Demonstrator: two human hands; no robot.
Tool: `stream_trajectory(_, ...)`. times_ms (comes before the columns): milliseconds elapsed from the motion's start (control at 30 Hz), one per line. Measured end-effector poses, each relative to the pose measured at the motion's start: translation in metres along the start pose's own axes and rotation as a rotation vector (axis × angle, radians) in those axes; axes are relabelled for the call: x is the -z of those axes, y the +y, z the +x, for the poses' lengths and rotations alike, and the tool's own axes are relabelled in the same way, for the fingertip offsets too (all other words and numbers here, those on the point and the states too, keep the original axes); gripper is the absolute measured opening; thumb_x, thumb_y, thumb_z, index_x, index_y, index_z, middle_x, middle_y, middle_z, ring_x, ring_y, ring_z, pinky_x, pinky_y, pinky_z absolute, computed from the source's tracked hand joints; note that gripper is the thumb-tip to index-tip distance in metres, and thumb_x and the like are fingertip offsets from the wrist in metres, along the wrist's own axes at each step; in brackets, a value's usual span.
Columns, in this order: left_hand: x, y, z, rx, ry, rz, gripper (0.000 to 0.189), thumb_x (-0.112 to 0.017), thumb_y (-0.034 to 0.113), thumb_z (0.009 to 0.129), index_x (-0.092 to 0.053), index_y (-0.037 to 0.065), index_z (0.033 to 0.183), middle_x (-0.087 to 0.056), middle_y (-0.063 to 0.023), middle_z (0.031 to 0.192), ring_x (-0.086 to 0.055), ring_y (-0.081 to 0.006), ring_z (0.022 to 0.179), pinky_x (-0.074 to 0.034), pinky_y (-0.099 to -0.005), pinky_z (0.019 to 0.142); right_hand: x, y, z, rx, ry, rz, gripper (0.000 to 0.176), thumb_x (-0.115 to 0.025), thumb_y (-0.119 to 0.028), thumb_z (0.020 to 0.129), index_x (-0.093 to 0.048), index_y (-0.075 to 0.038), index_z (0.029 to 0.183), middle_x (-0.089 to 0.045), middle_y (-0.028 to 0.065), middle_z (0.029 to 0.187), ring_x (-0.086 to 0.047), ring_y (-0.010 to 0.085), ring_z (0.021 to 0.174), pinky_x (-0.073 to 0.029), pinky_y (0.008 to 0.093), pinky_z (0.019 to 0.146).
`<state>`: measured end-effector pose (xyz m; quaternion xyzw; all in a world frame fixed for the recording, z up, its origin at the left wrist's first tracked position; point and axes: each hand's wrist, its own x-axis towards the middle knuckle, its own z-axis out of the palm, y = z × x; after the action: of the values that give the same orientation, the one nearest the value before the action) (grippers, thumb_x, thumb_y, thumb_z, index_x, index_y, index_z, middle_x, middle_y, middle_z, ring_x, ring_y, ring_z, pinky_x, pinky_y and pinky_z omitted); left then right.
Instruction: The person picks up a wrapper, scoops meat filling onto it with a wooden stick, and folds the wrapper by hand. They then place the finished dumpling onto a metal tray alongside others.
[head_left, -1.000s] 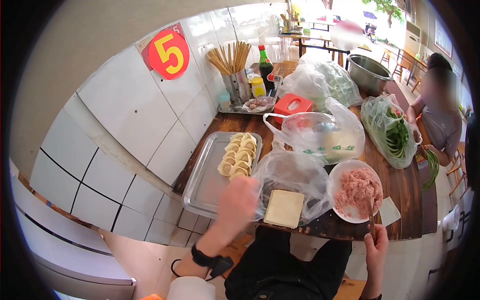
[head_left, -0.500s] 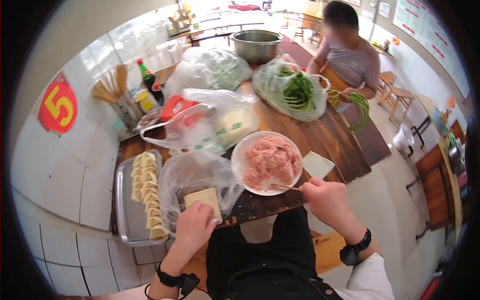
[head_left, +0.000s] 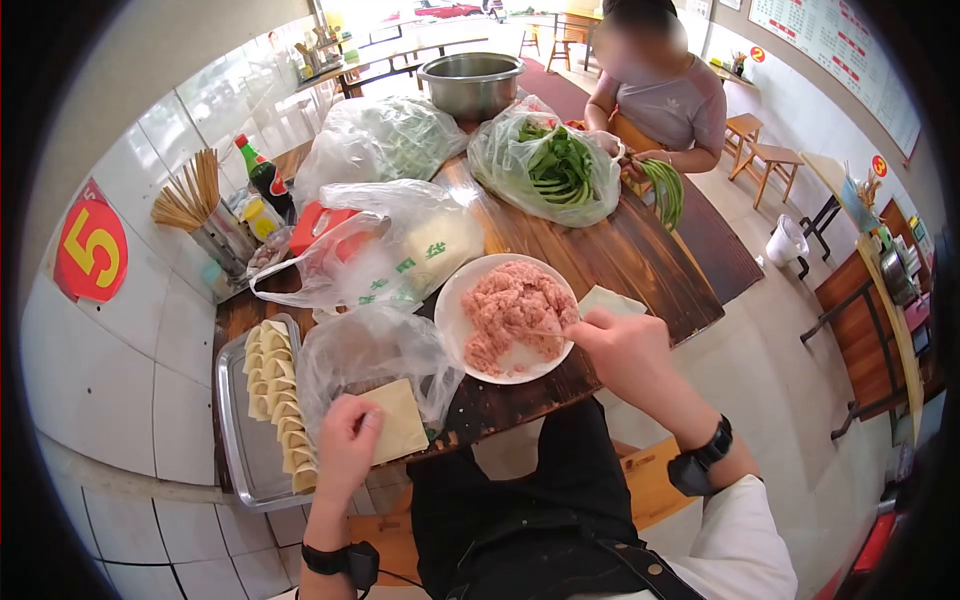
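Presently, hands apart at the bench (head_left: pixel 620 250).
Left hand (head_left: pixel 348 445) rests on the wrapper stack (head_left: pixel 400 425), grip unclear; right hand (head_left: pixel 625 350) clamps a thin stick (head_left: pixel 540 331) in the mince plate (head_left: pixel 452 310).

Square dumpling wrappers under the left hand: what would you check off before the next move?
1. Left hand on the pale square dumpling wrappers: ok.
2. One wrapper pinched free by its fingers: cannot tell.
3. Right hand gripping the thin stick: ok.
4. Stick tip in the pink minced meat on the white round plate: ok.
5. Folded dumplings lined up in the shiny metal tray: ok.
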<state>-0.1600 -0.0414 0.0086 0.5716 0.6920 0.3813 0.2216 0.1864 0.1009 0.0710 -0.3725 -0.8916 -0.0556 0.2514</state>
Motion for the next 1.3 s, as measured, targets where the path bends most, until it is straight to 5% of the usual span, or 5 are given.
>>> stream_trajectory(167,0.014,-0.001,0.011,0.233,0.158,-0.878,0.028,-0.046,0.016,0.104,-0.056,-0.001,0.124,-0.064,-0.0096,0.116,-0.063,-0.0224,0.105,-0.050,-0.0326,0.091,-0.018,0.010,0.006,0.093,-0.042,-0.018,0.012,-0.064,-0.006,0.075,-0.068,-0.014,0.083,-0.062,0.0008,0.077,-0.065,0.0243,0.065,-0.050,0.0366,0.053)
stream_trajectory(267,0.030,0.012,0.005,0.416,0.107,-1.600,0.041,-0.037,0.026,0.107,-0.049,0.000,0.137,-0.057,-0.0173,0.136,-0.055,-0.0295,0.127,-0.045,-0.0449,0.107,0.003,0.013,0.001,0.075,-0.164,-0.003,0.011,-0.064,-0.007,0.075,-0.066,-0.013,0.084,-0.062,0.0012,0.079,-0.066,0.0255,0.066,-0.050,0.0370,0.054)
stream_trajectory(500,-0.051,0.044,-0.042,0.683,-0.146,-1.779,0.042,-0.051,0.020,0.101,-0.048,0.004,0.140,-0.057,-0.0143,0.137,-0.055,-0.0302,0.127,-0.040,-0.0505,0.112,-0.009,0.011,-0.013,-0.014,-0.184,0.075,0.005,-0.065,-0.008,0.078,-0.063,-0.012,0.081,-0.061,0.0027,0.077,-0.066,0.0280,0.067,-0.050,0.0384,0.055)
stream_trajectory(733,-0.131,0.061,-0.032,0.989,-0.275,-1.750,0.042,-0.042,0.022,0.106,-0.042,0.002,0.143,-0.050,-0.0167,0.144,-0.048,-0.0330,0.134,-0.036,-0.0519,0.115,0.003,0.008,-0.015,-0.029,-0.212,0.152,0.006,-0.069,-0.015,0.085,-0.068,-0.011,0.081,-0.065,0.0043,0.078,-0.064,0.0283,0.064,-0.049,0.0372,0.054)
stream_trajectory(1300,-0.144,0.074,0.002,0.860,-0.147,-1.997,0.044,-0.030,0.020,0.107,-0.035,-0.003,0.144,-0.044,-0.0202,0.146,-0.045,-0.0349,0.135,-0.035,-0.0497,0.117,-0.005,-0.024,-0.091,-0.041,-0.001,0.147,0.023,-0.067,-0.003,0.076,-0.074,-0.016,0.094,-0.064,-0.0013,0.078,-0.061,0.0197,0.056,-0.045,0.0303,0.048)
